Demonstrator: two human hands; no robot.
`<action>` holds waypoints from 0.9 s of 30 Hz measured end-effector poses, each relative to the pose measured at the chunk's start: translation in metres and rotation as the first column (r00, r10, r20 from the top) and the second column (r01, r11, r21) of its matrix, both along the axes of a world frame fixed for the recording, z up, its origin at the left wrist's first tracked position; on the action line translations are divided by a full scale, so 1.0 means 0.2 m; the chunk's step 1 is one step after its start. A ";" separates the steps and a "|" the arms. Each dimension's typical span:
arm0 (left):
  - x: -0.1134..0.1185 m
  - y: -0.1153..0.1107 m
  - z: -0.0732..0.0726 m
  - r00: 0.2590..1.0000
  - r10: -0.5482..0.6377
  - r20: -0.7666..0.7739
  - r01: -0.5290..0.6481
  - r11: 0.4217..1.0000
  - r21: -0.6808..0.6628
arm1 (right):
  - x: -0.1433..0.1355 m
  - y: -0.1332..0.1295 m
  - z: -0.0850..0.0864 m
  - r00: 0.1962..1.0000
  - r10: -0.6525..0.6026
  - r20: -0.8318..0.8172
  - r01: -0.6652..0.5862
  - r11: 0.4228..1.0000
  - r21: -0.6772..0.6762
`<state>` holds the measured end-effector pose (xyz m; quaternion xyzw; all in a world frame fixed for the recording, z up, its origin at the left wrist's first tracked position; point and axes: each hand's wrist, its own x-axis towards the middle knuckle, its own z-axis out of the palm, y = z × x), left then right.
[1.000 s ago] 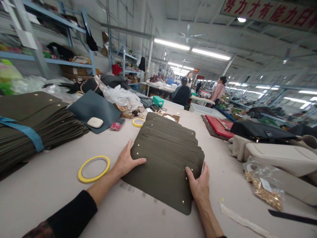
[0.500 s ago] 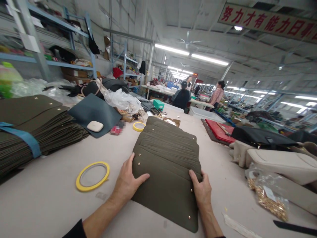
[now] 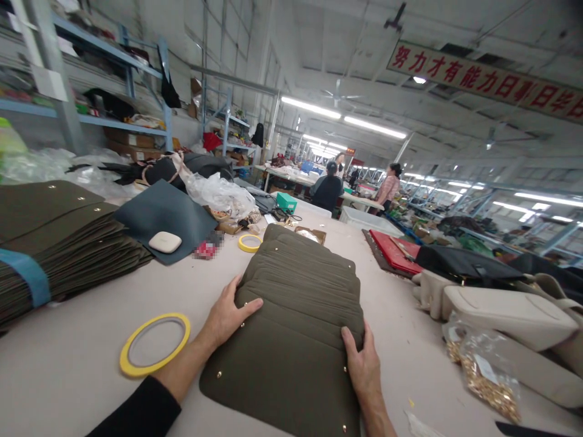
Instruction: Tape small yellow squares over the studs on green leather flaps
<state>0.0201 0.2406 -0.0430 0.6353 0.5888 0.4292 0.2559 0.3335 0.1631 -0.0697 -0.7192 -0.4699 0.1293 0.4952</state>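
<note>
A fanned stack of dark olive fabric panels with rounded corners and small gold studs lies on the table in front of me. My left hand holds its left edge, thumb over the top and the other fingers along the side. On the right edge my right hand grips in the same way, thumb on top. The panels overlap in steps, the far ones showing only narrow strips. Left of my left forearm lies a roll of yellow tape, partly behind the arm.
A blue strap binds another olive stack at left. Beside it, a white case rests on a dark sheet. Right are red panels, beige bag parts and a bag of gold hardware. People are farther back.
The near end of the stack has come closer and leftward, baring its lower left corner and stud. Both hands keep hold of the edges, and the view has shifted slightly.
</note>
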 end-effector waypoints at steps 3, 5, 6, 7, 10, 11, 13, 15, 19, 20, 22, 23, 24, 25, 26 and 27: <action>-0.01 -0.03 -0.03 1.000 0.010 -0.017 -0.010 1.000 0.022 | 0.02 0.03 0.05 0.985 -0.043 0.169 0.035 0.998 0.046; -0.01 -0.03 -0.04 1.000 0.001 -0.029 0.000 1.000 0.019 | 0.02 0.10 0.15 0.936 -0.031 0.350 0.000 0.996 0.091; -0.01 -0.03 -0.04 1.000 -0.003 -0.031 0.003 1.000 0.017 | 0.00 0.15 0.23 0.902 0.018 0.431 -0.060 0.995 0.084; -0.01 -0.03 -0.04 0.999 -0.006 -0.033 0.007 1.000 0.014 | -0.04 0.23 0.30 0.869 0.068 0.490 -0.109 0.992 0.056; -0.01 -0.03 -0.03 0.999 -0.009 -0.042 0.009 1.000 0.009 | -0.18 0.50 0.50 0.788 0.155 0.596 -0.142 0.987 -0.070; -0.01 -0.03 -0.03 0.999 -0.011 -0.044 0.012 1.000 0.006 | -0.24 0.60 0.54 0.766 0.173 0.619 -0.123 0.985 -0.123; -0.01 -0.03 -0.03 0.999 -0.019 -0.042 0.020 1.000 0.003 | -0.34 0.76 0.57 0.745 0.179 0.643 -0.056 0.977 -0.207; -0.02 -0.04 -0.04 0.999 -0.026 -0.041 0.027 1.000 0.007 | -0.40 0.87 0.53 0.732 0.203 0.650 -0.024 0.962 -0.273; -0.02 -0.04 -0.05 0.998 -0.027 -0.062 0.027 1.000 0.014 | -0.44 0.92 0.41 0.717 0.217 0.663 -0.030 0.959 -0.281; -0.02 -0.05 -0.05 0.997 -0.024 -0.071 0.025 1.000 0.012 | -0.44 0.92 0.39 0.711 0.211 0.671 -0.030 0.962 -0.271; -0.02 -0.06 -0.06 0.996 -0.017 -0.088 0.018 1.000 0.014 | -0.44 0.90 0.36 0.695 0.208 0.688 -0.034 0.966 -0.258; -0.02 -0.07 -0.06 0.995 -0.012 -0.097 0.014 1.000 0.018 | -0.44 0.88 0.35 0.688 0.207 0.695 -0.034 0.967 -0.254; -0.01 -0.09 -0.07 0.994 -0.006 -0.108 0.009 1.000 0.025 | -0.44 0.87 0.34 0.681 0.203 0.703 -0.034 0.968 -0.247; -0.01 -0.10 -0.07 0.993 0.002 -0.119 0.002 0.999 0.033 | -0.45 0.87 0.34 0.676 0.195 0.711 -0.032 0.971 -0.236; -0.01 -0.12 -0.08 0.991 0.009 -0.134 -0.004 0.999 0.038 | -0.45 0.86 0.33 0.671 0.187 0.717 -0.030 0.974 -0.226; -0.01 -0.14 -0.08 0.989 0.017 -0.149 -0.011 0.999 0.038 | -0.46 0.85 0.33 0.669 0.182 0.721 -0.029 0.975 -0.220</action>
